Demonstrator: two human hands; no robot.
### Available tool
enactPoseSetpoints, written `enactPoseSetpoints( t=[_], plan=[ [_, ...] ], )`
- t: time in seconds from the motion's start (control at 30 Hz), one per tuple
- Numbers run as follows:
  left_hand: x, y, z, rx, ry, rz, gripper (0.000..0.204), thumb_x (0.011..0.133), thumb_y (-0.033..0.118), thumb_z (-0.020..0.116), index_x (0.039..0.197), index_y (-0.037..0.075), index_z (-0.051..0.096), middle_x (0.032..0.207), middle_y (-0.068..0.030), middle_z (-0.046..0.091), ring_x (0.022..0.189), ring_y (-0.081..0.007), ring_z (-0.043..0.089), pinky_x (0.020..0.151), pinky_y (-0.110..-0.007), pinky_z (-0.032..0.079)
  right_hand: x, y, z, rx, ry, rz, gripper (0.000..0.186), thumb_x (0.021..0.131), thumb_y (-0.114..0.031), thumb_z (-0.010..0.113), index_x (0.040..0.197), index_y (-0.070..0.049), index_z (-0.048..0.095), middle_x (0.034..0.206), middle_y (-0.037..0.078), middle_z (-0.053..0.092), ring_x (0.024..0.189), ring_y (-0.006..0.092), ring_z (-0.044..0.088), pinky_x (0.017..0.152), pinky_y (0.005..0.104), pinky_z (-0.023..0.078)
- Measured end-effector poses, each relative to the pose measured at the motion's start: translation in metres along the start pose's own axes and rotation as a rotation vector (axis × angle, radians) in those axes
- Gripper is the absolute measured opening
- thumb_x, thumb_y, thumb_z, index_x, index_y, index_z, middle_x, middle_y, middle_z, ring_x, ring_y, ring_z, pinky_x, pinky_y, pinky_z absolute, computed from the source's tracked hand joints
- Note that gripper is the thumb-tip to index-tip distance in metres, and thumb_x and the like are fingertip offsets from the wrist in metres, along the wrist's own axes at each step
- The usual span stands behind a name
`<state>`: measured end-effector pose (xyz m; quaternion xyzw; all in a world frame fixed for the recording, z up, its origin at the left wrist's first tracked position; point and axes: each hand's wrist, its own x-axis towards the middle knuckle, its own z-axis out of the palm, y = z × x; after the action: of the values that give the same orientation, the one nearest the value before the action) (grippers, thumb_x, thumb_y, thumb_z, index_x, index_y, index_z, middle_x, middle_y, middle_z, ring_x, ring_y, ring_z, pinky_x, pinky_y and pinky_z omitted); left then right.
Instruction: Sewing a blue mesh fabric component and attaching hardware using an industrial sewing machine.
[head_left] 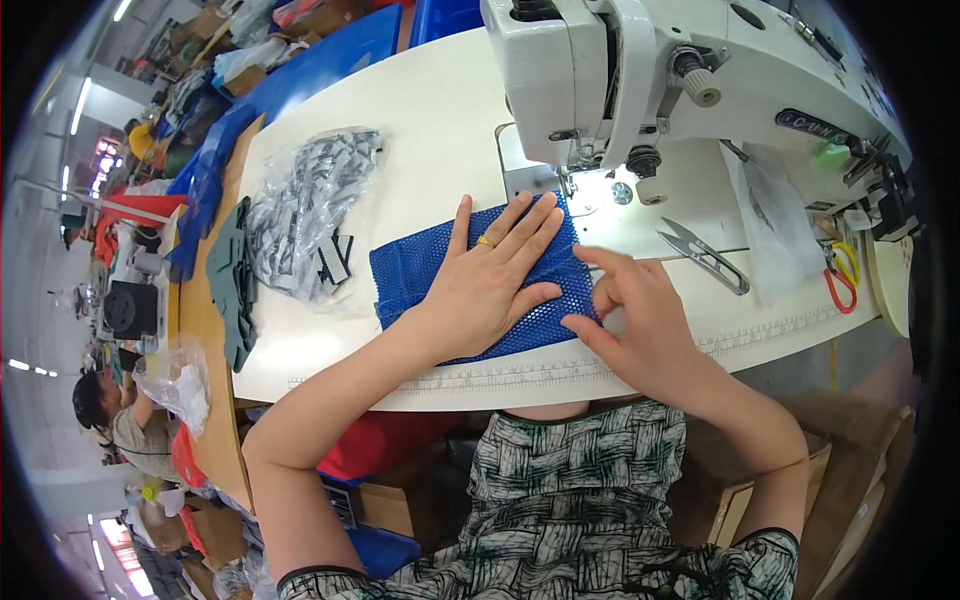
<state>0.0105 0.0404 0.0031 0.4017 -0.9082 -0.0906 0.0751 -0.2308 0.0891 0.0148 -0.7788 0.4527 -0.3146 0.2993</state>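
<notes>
A piece of blue mesh fabric (405, 270) lies on the white sewing table, its upper right corner beside the needle area of a white sewing machine (555, 85). My left hand (480, 285) rests flat on the mesh, fingers stretched toward the machine, with a ring on one finger. At the fabric's right edge is my right hand (650, 325). Its thumb and index finger are apart, the tips by the edge, and the other fingers curl in; nothing shows between them. Whether those tips press on the cloth I cannot tell.
Metal thread snips (708, 262) lie right of the mesh, with red-and-yellow-handled scissors (842, 278) farther right. A clear bag of grey and black pieces (315, 210) sits left, beside stacked dark green fabric (232, 285). A printed ruler (500, 377) follows the front edge. Another person (140, 430) works far left.
</notes>
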Motion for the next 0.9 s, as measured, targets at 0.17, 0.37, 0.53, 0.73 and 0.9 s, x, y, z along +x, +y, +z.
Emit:
enactPoseSetpoints(
  t=[0.17, 0.37, 0.53, 0.73, 0.9],
  plan=[
    [0.003, 0.001, 0.002, 0.067, 0.018, 0.018, 0.057, 0.111, 0.036, 0.052, 0.166, 0.024, 0.043, 0.177, -0.0073, 0.028, 0.165, -0.0265, 0.023, 0.13, -0.066, 0.003, -0.011, 0.01, 0.005, -0.302, 0.066, -0.266, 0.032, 0.088, -0.019, 0.079, 0.115, -0.003, 0.073, 0.103, 0.008, 0.062, 0.1, 0.027, 0.059, 0.091, 0.0433, 0.046],
    [0.002, -0.006, 0.004, -0.258, 0.222, 0.105, 0.041, 0.102, 0.015, 0.068, 0.143, 0.019, 0.068, 0.166, -0.0098, 0.047, 0.158, -0.0316, 0.039, 0.13, -0.062, 0.019, -0.012, 0.008, 0.007, -0.396, 0.104, -0.306, 0.032, 0.087, -0.02, 0.079, 0.114, -0.004, 0.075, 0.124, 0.008, 0.065, 0.117, 0.0282, 0.059, 0.101, 0.0448, 0.047],
    [0.006, 0.01, 0.005, -0.202, 0.19, -0.026, 0.025, 0.1, 0.009, 0.069, 0.125, 0.01, 0.069, 0.16, -0.0151, 0.053, 0.155, -0.0351, 0.043, 0.13, -0.058, 0.022, -0.012, 0.013, 0.007, -0.436, 0.1, -0.306, 0.032, 0.087, -0.02, 0.079, 0.114, -0.005, 0.075, 0.127, 0.008, 0.066, 0.118, 0.0285, 0.06, 0.103, 0.0454, 0.047],
    [0.007, 0.002, 0.002, -0.347, 0.223, -0.078, 0.022, 0.101, 0.006, 0.065, 0.123, 0.011, 0.065, 0.163, -0.018, 0.049, 0.156, -0.0348, 0.041, 0.13, -0.057, 0.019, -0.005, 0.013, -0.002, -0.381, 0.144, -0.224, 0.038, 0.086, -0.023, 0.081, 0.118, -0.006, 0.072, 0.123, 0.008, 0.064, 0.115, 0.0293, 0.059, 0.097, 0.0458, 0.046],
    [0.012, 0.01, 0.001, -0.222, 0.24, -0.034, 0.027, 0.099, 0.005, 0.065, 0.126, 0.012, 0.066, 0.154, -0.0179, 0.052, 0.152, -0.0386, 0.043, 0.128, -0.061, 0.022, -0.004, 0.016, -0.009, -0.262, 0.102, -0.172, 0.037, 0.084, -0.023, 0.082, 0.115, -0.007, 0.07, 0.115, 0.006, 0.064, 0.109, 0.0279, 0.058, 0.092, 0.0453, 0.046]
  ],
)
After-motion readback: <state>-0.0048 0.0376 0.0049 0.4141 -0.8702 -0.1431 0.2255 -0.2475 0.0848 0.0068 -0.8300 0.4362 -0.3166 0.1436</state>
